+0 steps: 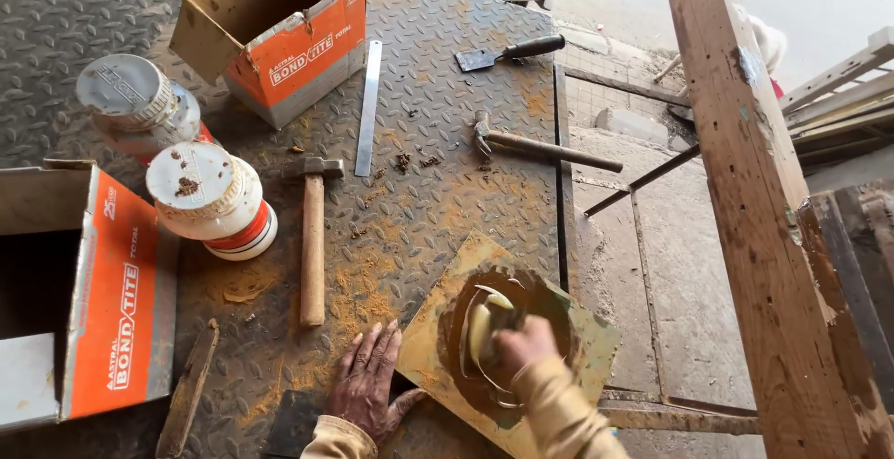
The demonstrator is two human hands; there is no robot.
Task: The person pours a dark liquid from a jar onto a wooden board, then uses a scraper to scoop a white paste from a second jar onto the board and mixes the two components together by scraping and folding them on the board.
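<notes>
right hand (pixel 521 345) grip on paste (pixel 480 329)

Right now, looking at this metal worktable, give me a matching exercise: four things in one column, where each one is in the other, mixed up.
Things:
1. steel ruler
2. wooden-handled hammer
3. left hand
4. right hand

Places:
A. flat on the table beside the square board
B. right of the orange open box
C. over the brown paste on the board
D. right of the white jar

Pairs: 1-B, 2-D, 3-A, 4-C
</notes>
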